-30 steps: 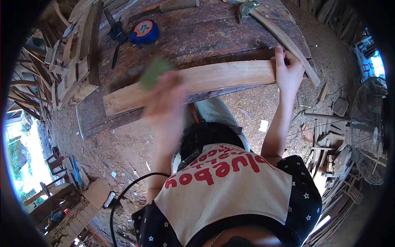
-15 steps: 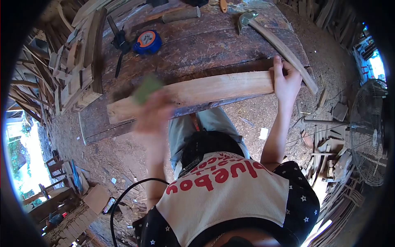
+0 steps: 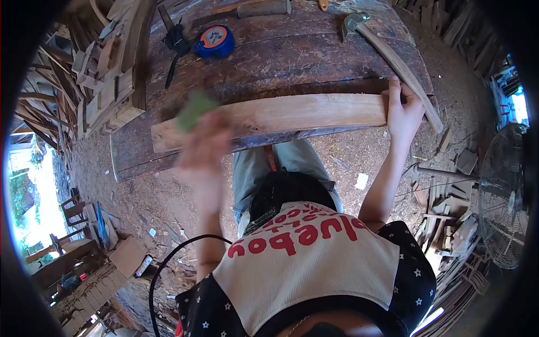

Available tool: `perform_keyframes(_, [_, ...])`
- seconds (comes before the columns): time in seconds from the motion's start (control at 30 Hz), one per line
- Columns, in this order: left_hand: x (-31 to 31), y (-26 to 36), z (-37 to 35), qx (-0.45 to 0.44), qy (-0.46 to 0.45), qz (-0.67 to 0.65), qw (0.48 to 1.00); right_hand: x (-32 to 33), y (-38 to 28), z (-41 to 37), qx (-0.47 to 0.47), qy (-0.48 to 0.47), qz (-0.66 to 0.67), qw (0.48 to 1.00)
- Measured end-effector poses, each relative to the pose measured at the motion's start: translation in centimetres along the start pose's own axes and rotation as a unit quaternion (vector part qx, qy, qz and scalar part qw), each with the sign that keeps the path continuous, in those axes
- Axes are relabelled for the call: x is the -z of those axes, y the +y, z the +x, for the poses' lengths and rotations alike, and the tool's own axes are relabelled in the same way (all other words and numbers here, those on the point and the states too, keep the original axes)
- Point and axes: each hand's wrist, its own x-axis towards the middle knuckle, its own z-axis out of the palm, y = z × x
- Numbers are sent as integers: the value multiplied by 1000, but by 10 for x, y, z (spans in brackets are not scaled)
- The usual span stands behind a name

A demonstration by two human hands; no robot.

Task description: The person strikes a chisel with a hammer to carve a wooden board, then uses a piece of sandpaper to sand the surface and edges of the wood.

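Observation:
A long pale wooden board (image 3: 303, 114) lies along the near edge of the worn wooden table (image 3: 269, 67). My left hand (image 3: 206, 137), smeared by motion, is closed on a piece of green sandpaper (image 3: 196, 110) over the board's left part. At the other end, my right hand (image 3: 405, 109) grips the board, thumb on top near the corner. The handle of a claw hammer (image 3: 393, 60) runs just beside that hand, its head farther back on the table.
A blue and orange tape measure (image 3: 214, 42) rests at the back left beside a black clamp-like tool (image 3: 175, 42). Behind them lies a wooden-handled tool (image 3: 264, 8). Stacked timber (image 3: 120, 73) borders the left side; a fan (image 3: 502, 196) stands at the right.
My left hand with the sandpaper has shifted slightly toward the board's left end. My right hand keeps its place on the board. The whole view has shifted a little.

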Motion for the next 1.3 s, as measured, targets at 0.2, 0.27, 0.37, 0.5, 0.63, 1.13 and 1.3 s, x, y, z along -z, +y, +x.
perform_keyframes(0.2, [-25, 34, 6, -103, -14, -131, 986, -1, 4, 3, -11, -1, -3, 1000])
perform_keyframes(0.27, [-3, -6, 1, -78, 4, -44, 996, -1, 5, 2, 2, -3, 19, 1000])
perform_keyframes(0.37, [12, -58, -14, 1, 46, 59, 997, 0, 2, 1, -27, -23, 18, 999])
perform_keyframes(0.5, [4, -11, 0, -9, 24, 3, 1000, -2, -1, -1, -12, -4, 3, 1000])
perform_keyframes(0.63, [-31, 56, 12, -108, 28, -129, 985, -2, 1, 0, -12, -3, -6, 1000])
perform_keyframes(1.13, [-30, 32, 3, -98, 60, -124, 986, -1, 2, 1, 3, -4, 0, 1000])
perform_keyframes(1.3, [18, -50, -3, 18, 60, 39, 997, 1, 1, 0, 29, -3, 24, 999])
